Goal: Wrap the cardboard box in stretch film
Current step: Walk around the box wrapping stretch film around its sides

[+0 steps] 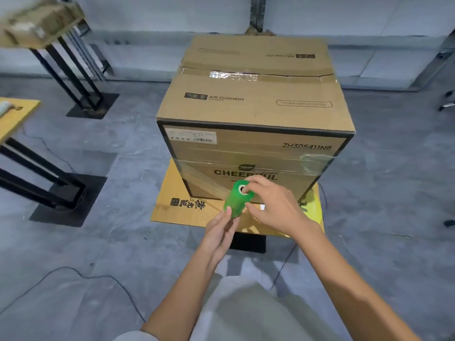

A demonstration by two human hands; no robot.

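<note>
A big taped cardboard box [248, 102] stands on a flat cardboard sheet [172, 205] in the middle of the view. A band of clear stretch film [270, 159] runs across its near face at mid height. In front of that face I hold a green roll of stretch film [236, 200], with film stretched from it up to the box's left edge. My left hand [220, 232] holds the roll's lower end from below. My right hand [273, 203] grips its upper end, fingers over the core hole.
Black table legs on square base plates [69, 200] stand at the left, with a wooden tabletop edge [17, 114]. A thin cable [81, 275] snakes over the grey floor at lower left. A black plate [247, 242] lies under the sheet. Walls close the back.
</note>
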